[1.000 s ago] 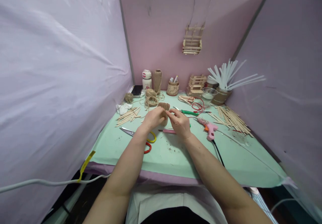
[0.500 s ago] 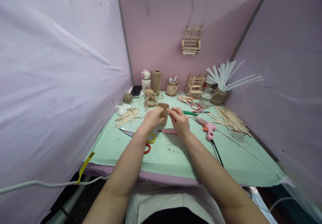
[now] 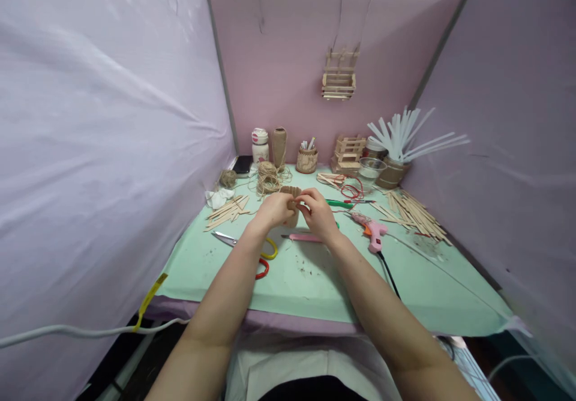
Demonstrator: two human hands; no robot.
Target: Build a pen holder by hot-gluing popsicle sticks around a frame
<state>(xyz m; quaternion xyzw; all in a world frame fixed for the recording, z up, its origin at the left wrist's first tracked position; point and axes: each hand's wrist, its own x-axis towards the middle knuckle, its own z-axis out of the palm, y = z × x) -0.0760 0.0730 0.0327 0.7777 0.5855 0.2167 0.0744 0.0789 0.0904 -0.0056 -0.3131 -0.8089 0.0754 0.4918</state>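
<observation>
My left hand and my right hand meet over the middle of the green table. Both close on a small stick-and-twine cup held between them just above the table. My left fingers wrap its side. The right fingers pinch at its right rim; a thin twine strand there is too fine to be sure of. Most of the cup is hidden by the hands.
Scissors and a pink stick lie near my wrists, a pink glue gun to the right. Craft sticks pile at right, more sticks at left. A twine ball, jars and stick crates line the back wall.
My right hand has moved left and closed in against the cup, so both hands now touch. The view has shifted slightly.
</observation>
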